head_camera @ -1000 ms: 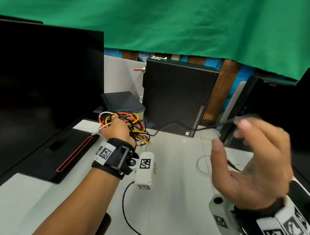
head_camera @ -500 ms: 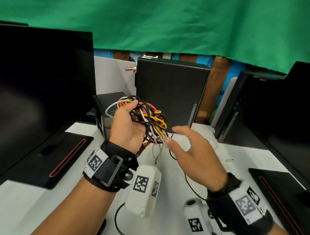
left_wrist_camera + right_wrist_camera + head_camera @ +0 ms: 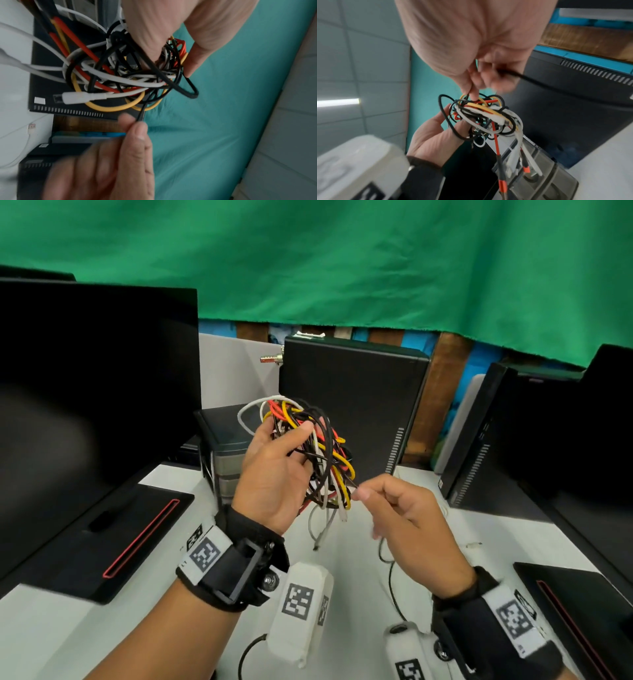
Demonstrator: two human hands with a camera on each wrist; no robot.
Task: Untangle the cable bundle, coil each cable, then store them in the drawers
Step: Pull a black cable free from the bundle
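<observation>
1. Above the white tabletop point(image 3: 164, 621), held up in front of the dark computer case point(image 3: 356, 392), sits the cable bundle point(image 3: 308, 453): black, white, red and yellow cables in one knot, several plug ends hanging free below it.
2. My left hand point(image 3: 274, 474) grips the bundle, fingers curled round its near side and thumb laid across the top.
3. My right hand point(image 3: 407, 518) pinches a thin black cable point(image 3: 142, 113) between thumb and forefinger at the bundle's lower right edge; the remaining fingers are loosely curled and hold nothing else that I can make out.
4. Step in hand, by my judgement: untangling, at its start. No cable is free or coiled.
5. Small drawer unit point(image 3: 222, 453) stands behind the left hand; I cannot tell whether any drawer is open.
6. Next move calls for drawing the black cable outward gently while the left hand steadies the knot, watching for loops that tighten.
</observation>
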